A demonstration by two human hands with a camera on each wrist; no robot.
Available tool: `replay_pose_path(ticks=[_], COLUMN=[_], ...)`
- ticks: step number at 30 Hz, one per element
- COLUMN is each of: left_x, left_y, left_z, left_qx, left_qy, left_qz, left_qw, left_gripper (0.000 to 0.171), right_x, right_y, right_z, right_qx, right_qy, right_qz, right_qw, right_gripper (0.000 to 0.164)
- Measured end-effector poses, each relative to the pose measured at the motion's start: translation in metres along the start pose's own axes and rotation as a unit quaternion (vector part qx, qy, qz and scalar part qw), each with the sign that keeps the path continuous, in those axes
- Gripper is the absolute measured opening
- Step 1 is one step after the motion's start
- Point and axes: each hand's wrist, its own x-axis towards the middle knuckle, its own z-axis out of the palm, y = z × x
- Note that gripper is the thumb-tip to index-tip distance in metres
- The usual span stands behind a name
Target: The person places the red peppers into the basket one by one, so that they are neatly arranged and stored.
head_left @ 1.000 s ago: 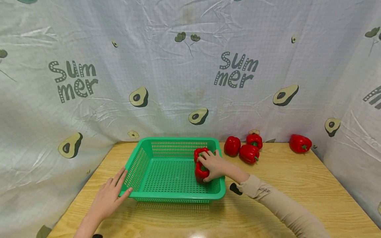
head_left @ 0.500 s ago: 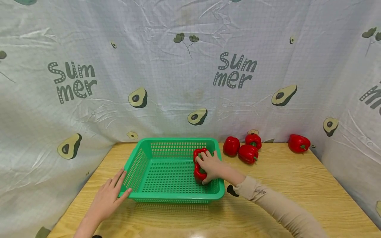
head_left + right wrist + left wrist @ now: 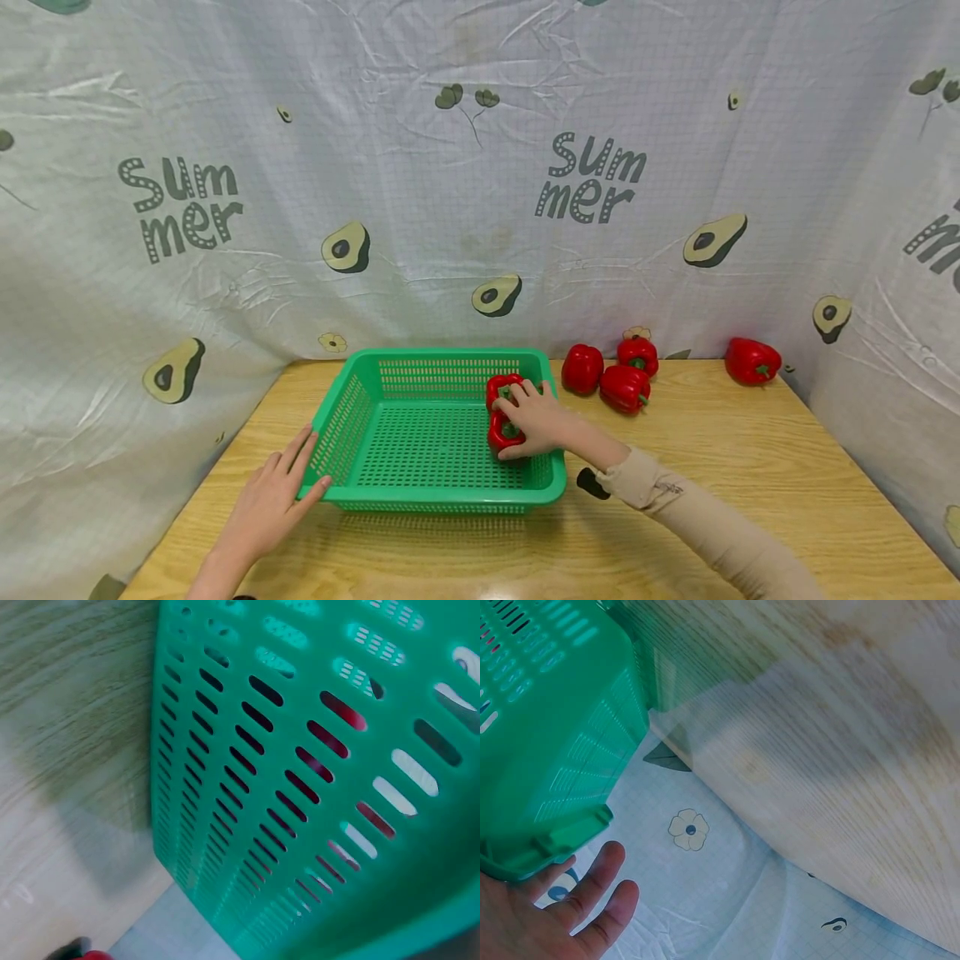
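A green plastic basket [image 3: 450,495] stands on the wooden table. My left hand [image 3: 264,504] rests at its left front corner, fingers straight along the rim; in the left wrist view, fingers [image 3: 600,885] extend beside the basket edge. Inside, near the right wall, two red bell peppers sit one behind the other. My right hand [image 3: 542,421] reaches over that wall and grips the front bell pepper [image 3: 498,436], its thumb on the near side. The rear bell pepper [image 3: 497,388] is partly behind my fingers. The right wrist view shows the slotted wall [image 3: 255,765], with the hand hidden.
On the table [image 3: 720,475], right of the basket, a cluster holds a bell pepper [image 3: 582,369], another at the back [image 3: 637,356] and one lying on its side [image 3: 626,388]. A lone bell pepper [image 3: 753,361] lies farther right. A printed curtain [image 3: 420,208] hangs behind.
The gripped bell pepper has turned slightly and its green stem shows more. My right thumb has shifted a little left on it. The left hand and basket stay put.
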Motion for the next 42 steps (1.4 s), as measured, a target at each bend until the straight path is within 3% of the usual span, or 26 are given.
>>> replay_pose_path(ticks=[7,12,20,26,42], left_x=[-0.001,-0.004,-0.004,-0.002,-0.002], left_y=[0.0,0.001,0.002,0.003,0.003], left_z=[0.0,0.0,0.0,-0.001,-0.001], left_qx=[-0.001,-0.005,-0.006,-0.008,-0.011], left_qy=[-0.002,-0.001,-0.012,0.001,0.008], left_qz=[0.0,-0.004,-0.007,-0.003,-0.002], left_qw=[1.0,1.0,0.9999,1.0,0.9999], left_gripper=[0.063,0.063,0.064,0.063,0.063], right_x=[-0.015,-0.026,-0.054,-0.074,-0.117], right_y=[0.006,0.007,0.018,0.032,0.075], right_z=[-0.001,0.0,0.009,0.015,0.028], right_qx=[0.019,0.036,0.077,0.063,0.054], right_qy=[0.04,0.091,0.188,0.252,0.302], right_qz=[-0.008,-0.022,-0.028,0.002,0.055], right_qw=[0.999,0.995,0.979,0.966,0.95], right_gripper=[0.055,0.046,0.038,0.038,0.048])
